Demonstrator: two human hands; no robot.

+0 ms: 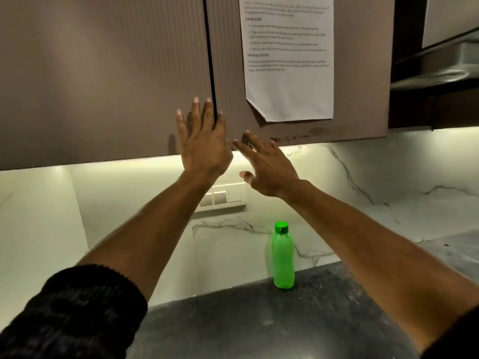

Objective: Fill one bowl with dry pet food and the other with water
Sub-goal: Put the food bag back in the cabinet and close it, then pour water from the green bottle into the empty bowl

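Your left hand point(204, 146) flat against the cabinet doors point(103, 73), fingers straight, right hand point(269, 167) spread beside it, holding nothing, capped green bottle point(283, 257) upright on the surface point(285, 322), contents unclear

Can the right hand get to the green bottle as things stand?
Probably yes. The right hand is open and holds nothing, raised near the cabinet door; the green bottle stands upright on the counter below it, with nothing between.

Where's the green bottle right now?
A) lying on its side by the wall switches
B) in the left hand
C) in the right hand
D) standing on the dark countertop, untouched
D: the green bottle stands upright, cap on, on the dark countertop, while the left hand and right hand are both up at the cabinet doors.
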